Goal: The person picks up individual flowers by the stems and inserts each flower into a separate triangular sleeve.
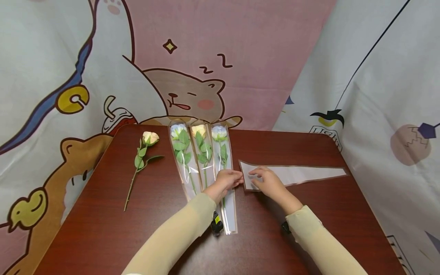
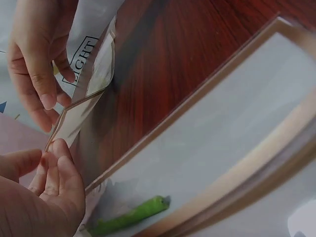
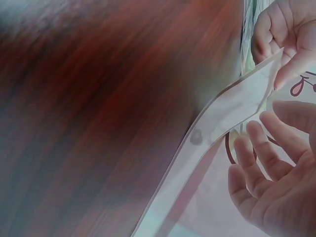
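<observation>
An empty flower sleeve (image 1: 306, 174), clear at the front with a white back and brown border, lies on the right of the table, its wide end slightly raised. My left hand (image 1: 227, 181) pinches the edge of that wide end between thumb and fingers. Over the same end, my right hand (image 1: 269, 186) hovers with its fingers loosely spread, holding nothing. Left of the sleeve, three wrapped roses lie side by side: a blue one (image 1: 178, 131), a cream one (image 1: 199, 131) and another blue one (image 1: 219, 133). My left forearm hides part of their lower ends.
A loose cream rose (image 1: 150, 138) with a leafy stem lies on the left of the brown table (image 1: 103, 236). Cartoon-printed cloth (image 1: 261, 57) hangs behind and beside the table. Small black devices sit at both wrists.
</observation>
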